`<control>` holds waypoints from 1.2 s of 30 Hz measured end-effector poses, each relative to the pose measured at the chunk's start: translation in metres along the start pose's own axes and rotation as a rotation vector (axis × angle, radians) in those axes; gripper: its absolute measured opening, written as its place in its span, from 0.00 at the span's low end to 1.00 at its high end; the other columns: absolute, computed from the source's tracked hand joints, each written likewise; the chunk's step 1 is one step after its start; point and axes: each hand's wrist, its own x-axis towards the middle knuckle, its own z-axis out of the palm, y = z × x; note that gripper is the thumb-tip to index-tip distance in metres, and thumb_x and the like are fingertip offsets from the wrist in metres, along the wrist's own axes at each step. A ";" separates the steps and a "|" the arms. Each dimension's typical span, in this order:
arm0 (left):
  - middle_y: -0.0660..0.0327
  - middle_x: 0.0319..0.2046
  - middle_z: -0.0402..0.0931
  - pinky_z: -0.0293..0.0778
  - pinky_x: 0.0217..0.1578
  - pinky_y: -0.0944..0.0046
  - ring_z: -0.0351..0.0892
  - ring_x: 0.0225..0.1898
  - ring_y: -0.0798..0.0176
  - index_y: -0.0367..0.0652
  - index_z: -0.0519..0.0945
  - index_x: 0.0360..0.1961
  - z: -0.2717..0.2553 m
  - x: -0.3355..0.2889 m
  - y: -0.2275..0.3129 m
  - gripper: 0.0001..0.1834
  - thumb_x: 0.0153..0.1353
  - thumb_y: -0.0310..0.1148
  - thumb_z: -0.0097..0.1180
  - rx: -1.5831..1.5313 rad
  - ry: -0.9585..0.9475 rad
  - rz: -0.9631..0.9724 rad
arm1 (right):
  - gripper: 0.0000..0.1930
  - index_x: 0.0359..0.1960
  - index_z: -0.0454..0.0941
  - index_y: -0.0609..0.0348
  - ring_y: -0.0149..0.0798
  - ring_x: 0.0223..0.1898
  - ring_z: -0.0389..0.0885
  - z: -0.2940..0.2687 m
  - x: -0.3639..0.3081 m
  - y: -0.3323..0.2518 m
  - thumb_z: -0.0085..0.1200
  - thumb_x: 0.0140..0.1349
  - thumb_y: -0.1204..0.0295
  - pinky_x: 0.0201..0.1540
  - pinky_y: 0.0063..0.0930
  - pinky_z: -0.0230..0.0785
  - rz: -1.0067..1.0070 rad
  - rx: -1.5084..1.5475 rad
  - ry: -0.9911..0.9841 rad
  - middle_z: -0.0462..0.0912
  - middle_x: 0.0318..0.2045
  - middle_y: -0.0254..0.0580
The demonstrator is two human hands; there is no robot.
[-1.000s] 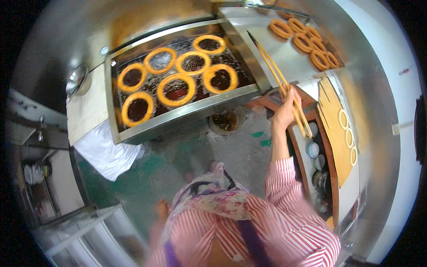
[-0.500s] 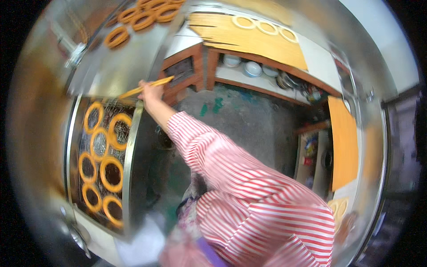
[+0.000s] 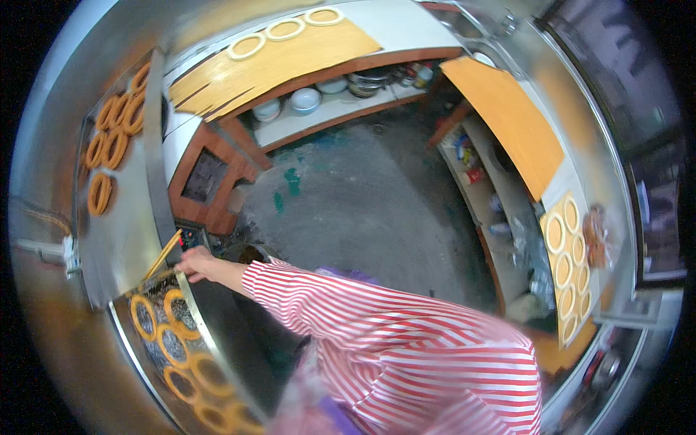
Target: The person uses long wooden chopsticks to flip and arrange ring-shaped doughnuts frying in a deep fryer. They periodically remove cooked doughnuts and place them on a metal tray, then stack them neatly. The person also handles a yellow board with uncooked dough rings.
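My right hand [image 3: 194, 264], in a red-and-white striped sleeve, reaches to the near corner where a metal tray meets a fryer [image 3: 194, 301]. Its fingers are by the fryer's rim and look loosely parted. A pair of long yellow chopsticks [image 3: 164, 254] lies slanted just left of the fingers, with a small gap between them and the hand. In the fryer's bubbling dark oil float several golden dough rings [image 3: 172, 346], the nearest ones blurred. Several browned rings [image 3: 114, 148] rest on the metal tray [image 3: 119, 239] beyond. My left hand is out of sight.
Three pale dough rings [image 3: 284, 29] sit on a yellow board [image 3: 290, 61] across the room. On the right counter are an orange board [image 3: 507, 123] and another board of several pale rings [image 3: 564, 270]. Bowls [image 3: 305, 100] fill a low shelf. A brown cabinet [image 3: 217, 174] stands beyond my hand.
My view has swung to the right, so the fryer sits lower and the right counter shows more. My right hand has let go of the chopsticks, which now lie beside it.
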 end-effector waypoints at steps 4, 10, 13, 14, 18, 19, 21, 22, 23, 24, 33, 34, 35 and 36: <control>0.62 0.21 0.72 0.69 0.18 0.63 0.73 0.19 0.62 0.40 0.76 0.30 0.003 0.018 -0.002 0.04 0.52 0.25 0.51 0.027 -0.092 0.003 | 0.15 0.39 0.77 0.62 0.38 0.29 0.80 -0.115 -0.029 0.058 0.62 0.50 0.71 0.28 0.33 0.79 -0.004 -0.013 0.160 0.79 0.30 0.44; 0.63 0.20 0.72 0.69 0.18 0.63 0.73 0.19 0.61 0.41 0.76 0.28 0.017 0.047 0.018 0.02 0.53 0.25 0.51 -0.251 -0.415 0.108 | 0.09 0.36 0.76 0.63 0.41 0.35 0.80 -0.375 -0.168 0.128 0.55 0.54 0.74 0.37 0.36 0.77 0.175 0.009 0.654 0.79 0.34 0.46; 0.63 0.20 0.71 0.69 0.18 0.62 0.73 0.19 0.61 0.41 0.76 0.27 0.040 0.059 0.062 0.02 0.53 0.25 0.51 -0.439 -0.536 0.095 | 0.06 0.30 0.76 0.69 0.46 0.29 0.80 -0.413 -0.246 0.117 0.55 0.51 0.79 0.32 0.39 0.78 0.150 0.104 0.969 0.79 0.28 0.53; 0.62 0.22 0.73 0.71 0.18 0.62 0.74 0.20 0.62 0.40 0.75 0.35 0.076 0.038 0.101 0.07 0.53 0.24 0.53 -0.202 -0.203 0.057 | 0.05 0.29 0.76 0.70 0.45 0.29 0.80 -0.449 -0.265 0.129 0.54 0.51 0.79 0.31 0.39 0.78 0.140 0.157 0.993 0.79 0.28 0.52; 0.59 0.25 0.75 0.74 0.22 0.62 0.75 0.21 0.61 0.39 0.74 0.41 0.154 0.031 0.199 0.12 0.54 0.25 0.54 -0.168 -0.286 0.216 | 0.05 0.29 0.76 0.69 0.46 0.29 0.81 -0.507 -0.284 0.109 0.54 0.52 0.79 0.29 0.41 0.78 0.174 0.249 1.176 0.80 0.26 0.51; 0.58 0.26 0.75 0.74 0.22 0.62 0.76 0.22 0.61 0.38 0.74 0.42 0.176 0.046 0.215 0.13 0.54 0.25 0.54 -0.216 -0.325 0.226 | 0.05 0.29 0.76 0.69 0.46 0.29 0.81 -0.522 -0.283 0.098 0.54 0.52 0.79 0.29 0.41 0.78 0.168 0.251 1.187 0.80 0.26 0.51; 0.57 0.30 0.76 0.75 0.24 0.62 0.77 0.25 0.61 0.37 0.73 0.45 0.216 0.056 0.251 0.15 0.54 0.25 0.54 -0.216 -0.404 0.296 | 0.06 0.33 0.75 0.69 0.45 0.29 0.80 -0.533 -0.270 0.062 0.53 0.54 0.77 0.30 0.39 0.78 0.099 0.330 1.141 0.80 0.29 0.50; 0.57 0.32 0.76 0.76 0.25 0.62 0.77 0.28 0.60 0.37 0.72 0.46 0.237 0.039 0.282 0.16 0.55 0.26 0.53 -0.264 -0.348 0.228 | 0.07 0.34 0.75 0.68 0.44 0.29 0.80 -0.537 -0.259 0.045 0.53 0.55 0.77 0.30 0.39 0.78 0.048 0.349 1.099 0.80 0.29 0.50; 0.57 0.32 0.76 0.77 0.27 0.61 0.78 0.29 0.59 0.38 0.71 0.47 0.264 0.024 0.315 0.17 0.56 0.27 0.53 -0.285 -0.318 0.181 | 0.08 0.35 0.75 0.68 0.44 0.30 0.80 -0.544 -0.252 0.026 0.52 0.55 0.77 0.31 0.39 0.78 -0.009 0.368 1.065 0.80 0.30 0.50; 0.58 0.34 0.76 0.77 0.31 0.59 0.78 0.31 0.58 0.38 0.70 0.48 0.280 0.035 0.333 0.17 0.56 0.27 0.54 -0.312 -0.383 0.217 | 0.08 0.36 0.74 0.68 0.44 0.30 0.80 -0.549 -0.242 0.000 0.52 0.55 0.77 0.31 0.38 0.78 -0.044 0.316 1.024 0.80 0.30 0.50; 0.57 0.37 0.73 0.76 0.41 0.59 0.76 0.40 0.58 0.39 0.68 0.47 0.410 0.066 0.544 0.16 0.58 0.29 0.54 -0.580 -0.542 0.262 | 0.09 0.40 0.73 0.65 0.40 0.31 0.79 -0.572 -0.170 -0.193 0.48 0.59 0.76 0.32 0.32 0.78 -0.228 0.303 0.863 0.79 0.32 0.49; 0.56 0.39 0.72 0.75 0.43 0.58 0.74 0.42 0.57 0.39 0.67 0.48 0.420 0.080 0.568 0.18 0.57 0.30 0.55 -0.603 -0.531 0.271 | 0.09 0.40 0.73 0.65 0.40 0.31 0.79 -0.575 -0.158 -0.210 0.48 0.59 0.76 0.32 0.32 0.78 -0.238 0.307 0.851 0.79 0.32 0.49; 0.55 0.41 0.71 0.73 0.45 0.58 0.73 0.45 0.57 0.38 0.67 0.48 0.427 0.097 0.589 0.19 0.57 0.31 0.55 -0.623 -0.513 0.281 | 0.09 0.41 0.73 0.64 0.40 0.31 0.80 -0.578 -0.144 -0.225 0.48 0.59 0.76 0.32 0.32 0.77 -0.253 0.317 0.836 0.79 0.33 0.49; 0.54 0.42 0.70 0.72 0.47 0.58 0.72 0.46 0.56 0.38 0.66 0.49 0.436 0.113 0.608 0.21 0.57 0.32 0.56 -0.663 -0.492 0.271 | 0.09 0.41 0.73 0.64 0.40 0.31 0.80 -0.580 -0.133 -0.242 0.48 0.59 0.75 0.33 0.32 0.77 -0.270 0.324 0.827 0.79 0.33 0.49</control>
